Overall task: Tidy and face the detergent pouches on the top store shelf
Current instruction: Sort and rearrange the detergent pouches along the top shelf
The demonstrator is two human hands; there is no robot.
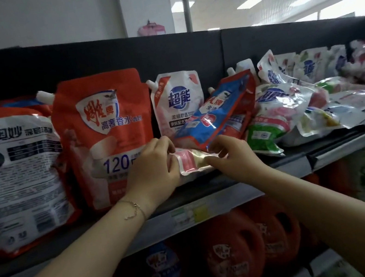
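Note:
A small pink and gold pouch (191,161) lies flat at the front of the top shelf (290,163). My left hand (155,167) pinches its left end. My right hand (230,154) grips its right end, thumb on top. A blue and red pouch (216,113) leans tilted just above them, resting on a white upright pouch (177,102) behind. A tall orange pouch (105,132) stands upright to the left, beside a white and red pouch (9,173) whose back label faces out.
To the right, several white, pink and green pouches (294,113) lie toppled in a heap along the shelf. A black back panel (185,50) rises behind. Red detergent jugs (230,252) fill the lower shelf, below a price tag strip (190,215).

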